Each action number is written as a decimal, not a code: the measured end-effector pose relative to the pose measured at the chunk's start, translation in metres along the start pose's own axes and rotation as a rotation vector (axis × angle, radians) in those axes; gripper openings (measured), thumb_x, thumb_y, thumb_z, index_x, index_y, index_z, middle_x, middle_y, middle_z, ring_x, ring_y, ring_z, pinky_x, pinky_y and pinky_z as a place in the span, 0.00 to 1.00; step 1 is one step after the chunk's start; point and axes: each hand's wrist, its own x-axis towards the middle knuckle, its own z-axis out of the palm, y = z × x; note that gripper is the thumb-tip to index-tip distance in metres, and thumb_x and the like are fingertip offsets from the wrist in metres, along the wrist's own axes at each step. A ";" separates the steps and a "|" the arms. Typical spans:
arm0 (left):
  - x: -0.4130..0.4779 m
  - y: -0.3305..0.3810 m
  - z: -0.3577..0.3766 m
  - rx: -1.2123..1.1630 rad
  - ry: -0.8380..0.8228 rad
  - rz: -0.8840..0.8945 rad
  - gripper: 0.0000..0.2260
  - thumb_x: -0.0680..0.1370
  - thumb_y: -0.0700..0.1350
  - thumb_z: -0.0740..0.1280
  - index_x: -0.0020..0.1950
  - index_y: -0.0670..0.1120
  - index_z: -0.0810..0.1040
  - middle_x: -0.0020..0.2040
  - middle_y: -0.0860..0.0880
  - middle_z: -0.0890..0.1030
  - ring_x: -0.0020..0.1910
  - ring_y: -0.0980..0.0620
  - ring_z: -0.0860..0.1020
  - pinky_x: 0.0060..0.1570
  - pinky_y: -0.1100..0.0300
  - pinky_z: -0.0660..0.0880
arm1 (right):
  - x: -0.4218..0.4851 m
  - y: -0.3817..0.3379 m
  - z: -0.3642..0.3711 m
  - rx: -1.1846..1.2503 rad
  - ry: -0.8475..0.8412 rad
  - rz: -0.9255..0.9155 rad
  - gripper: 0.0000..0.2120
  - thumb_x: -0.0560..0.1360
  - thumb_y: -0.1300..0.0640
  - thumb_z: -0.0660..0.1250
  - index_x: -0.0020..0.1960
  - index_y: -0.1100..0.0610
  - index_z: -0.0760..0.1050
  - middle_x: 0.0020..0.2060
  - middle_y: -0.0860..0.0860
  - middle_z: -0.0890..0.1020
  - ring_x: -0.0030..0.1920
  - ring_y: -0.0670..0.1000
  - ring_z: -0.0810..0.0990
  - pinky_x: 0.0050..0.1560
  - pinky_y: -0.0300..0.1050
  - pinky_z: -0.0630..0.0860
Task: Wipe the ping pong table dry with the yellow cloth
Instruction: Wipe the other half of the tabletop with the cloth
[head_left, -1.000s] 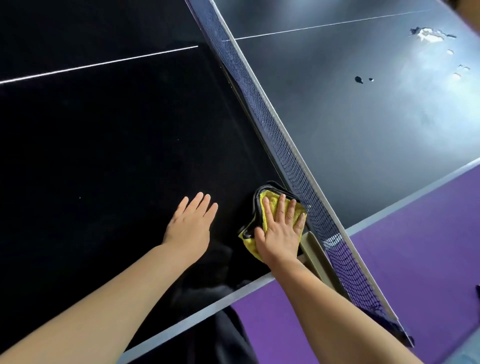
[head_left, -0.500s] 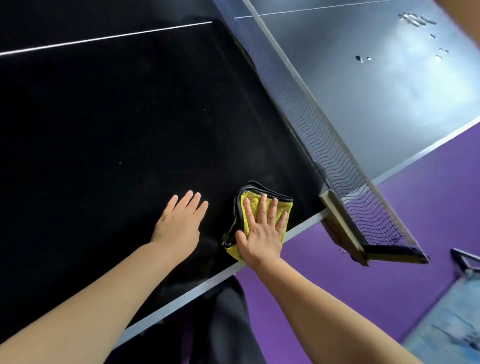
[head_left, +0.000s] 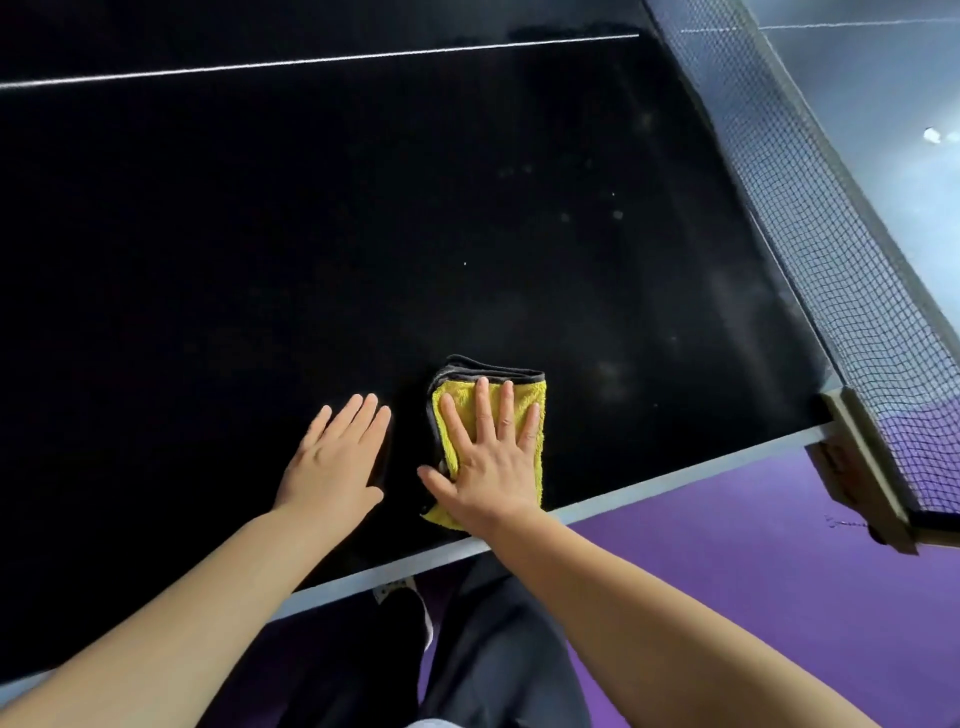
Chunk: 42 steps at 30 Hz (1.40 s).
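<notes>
The folded yellow cloth (head_left: 535, 410), grey on its underside, lies on the dark ping pong table (head_left: 311, 234) close to the near side edge. My right hand (head_left: 491, 457) presses flat on top of it, fingers spread, palm over its lower half. My left hand (head_left: 337, 457) rests flat on the bare table just left of the cloth, fingers together and holding nothing. Faint pale smears show on the surface to the right of the cloth, toward the net.
The net (head_left: 831, 249) runs diagonally along the right, its clamp post (head_left: 862, 467) fixed at the table edge. Beyond the net, the other half of the table carries water drops (head_left: 935, 136). Purple floor (head_left: 727, 545) lies below the edge, with my dark trousers (head_left: 493, 649) against it.
My right hand has slid the cloth leftward along the table edge, away from the net post. My left hand moved left with it, staying flat on the table.
</notes>
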 end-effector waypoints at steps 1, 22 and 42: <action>-0.009 -0.008 0.004 -0.019 0.001 -0.014 0.38 0.78 0.53 0.63 0.77 0.46 0.40 0.78 0.48 0.41 0.76 0.51 0.39 0.73 0.53 0.37 | 0.001 -0.012 0.001 -0.011 0.009 -0.048 0.38 0.76 0.29 0.43 0.78 0.43 0.30 0.76 0.55 0.28 0.73 0.62 0.23 0.71 0.69 0.32; -0.033 0.023 0.019 -0.016 0.036 -0.044 0.32 0.81 0.49 0.57 0.77 0.45 0.40 0.77 0.48 0.41 0.76 0.52 0.39 0.71 0.54 0.35 | -0.024 0.020 0.036 -0.096 0.151 -0.588 0.34 0.77 0.39 0.57 0.80 0.43 0.50 0.80 0.53 0.52 0.79 0.60 0.45 0.76 0.63 0.40; 0.134 0.272 -0.048 0.083 0.071 0.302 0.33 0.81 0.51 0.55 0.76 0.44 0.37 0.78 0.46 0.40 0.76 0.50 0.38 0.75 0.51 0.40 | -0.017 0.323 0.008 -0.039 0.214 -0.214 0.34 0.76 0.39 0.55 0.79 0.41 0.48 0.80 0.50 0.51 0.79 0.58 0.44 0.77 0.62 0.40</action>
